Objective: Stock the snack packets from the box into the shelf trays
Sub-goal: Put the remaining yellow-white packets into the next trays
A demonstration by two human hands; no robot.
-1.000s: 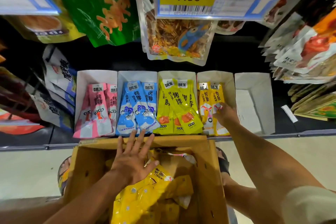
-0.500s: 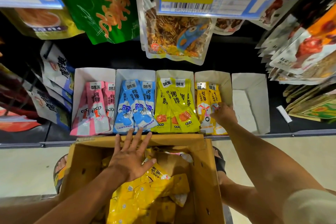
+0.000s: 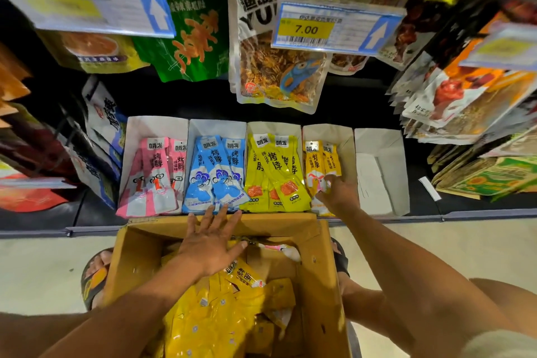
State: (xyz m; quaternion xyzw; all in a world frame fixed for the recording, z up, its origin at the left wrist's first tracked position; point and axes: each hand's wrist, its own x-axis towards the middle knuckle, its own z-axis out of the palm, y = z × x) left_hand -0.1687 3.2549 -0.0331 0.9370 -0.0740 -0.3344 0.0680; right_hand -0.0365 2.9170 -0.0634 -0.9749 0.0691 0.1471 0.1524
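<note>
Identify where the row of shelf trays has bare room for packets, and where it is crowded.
The rightmost tray is bare, bordered left by the orange-packet tray, where the right hand rests. Pink packets, blue packets and yellow packets crowd their trays.

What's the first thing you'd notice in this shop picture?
The bright row of trays at the shelf front: pink packets, blue packets, yellow packets and orange packets, which the right hand touches. Below them a box holds yellow packs under the spread left hand. Overhead hangs a yellow 7.00 tag.
</note>
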